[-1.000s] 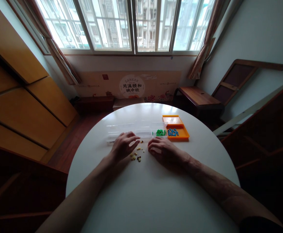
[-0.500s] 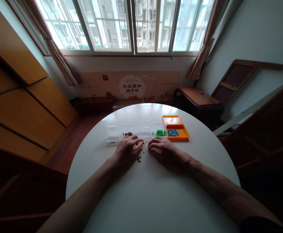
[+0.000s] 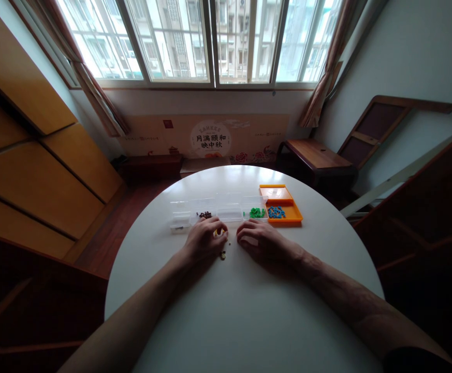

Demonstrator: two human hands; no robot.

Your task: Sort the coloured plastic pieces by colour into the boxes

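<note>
On the near side of the long, clear plastic compartment box (image 3: pixel 229 213), a little clump of dark and yellow pieces (image 3: pixel 223 255) sits out on the round white table (image 3: pixel 226 311); a low drag of the left hand (image 3: pixel 209 237) could scatter it. A tiny brownish piece (image 3: pixel 229 244), between clump and box, could be brushed away unnoticed, being so slight. The left knuckles appear right at the box's front edge, so a forward nudge might shift that light plastic and jostle the dark brown pieces (image 3: pixel 205 214) inside.

As for where things lie, the clump is just short of the left thumb and the tiny piece just beyond its tip, toward the right hand (image 3: pixel 260 237). Small yellow pieces (image 3: pixel 219 233) show inside the curl of left thumb and forefinger, in front of the box; whether the tips pinch one, I cannot tell. The right hand rests before the box's right part, fingers bent inward, their grip hidden. Beyond, bright green pieces (image 3: pixel 257 212) fill part of the box's right compartment, and blue pieces (image 3: pixel 276 212) lie in the orange plastic tray (image 3: pixel 294 213) at its right end.
</note>
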